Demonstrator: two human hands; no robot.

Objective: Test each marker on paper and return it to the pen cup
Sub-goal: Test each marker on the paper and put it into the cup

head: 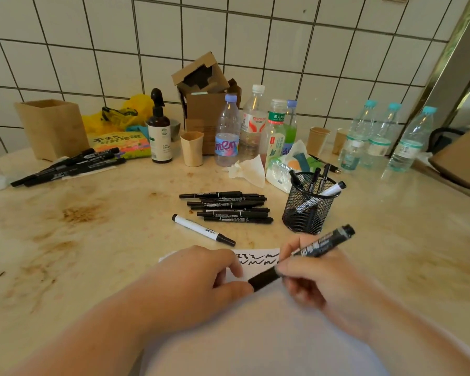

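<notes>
My right hand (318,275) grips a black marker (324,244) slanted up to the right, its lower end over the white paper (258,260) with black squiggles. My left hand (201,278) rests on the paper's left part and pinches the marker's black cap (263,279) at its lower end. The black mesh pen cup (308,210) stands just beyond my right hand with several markers in it. A pile of black markers (228,207) and one white marker (201,229) lie on the counter behind the paper.
More black markers (68,166) lie at the far left by a wooden box (52,128). Bottles (251,123), paper cups (192,147), a brown spray bottle (159,131), cardboard boxes (204,85) and crumpled tissue (248,169) line the tiled wall.
</notes>
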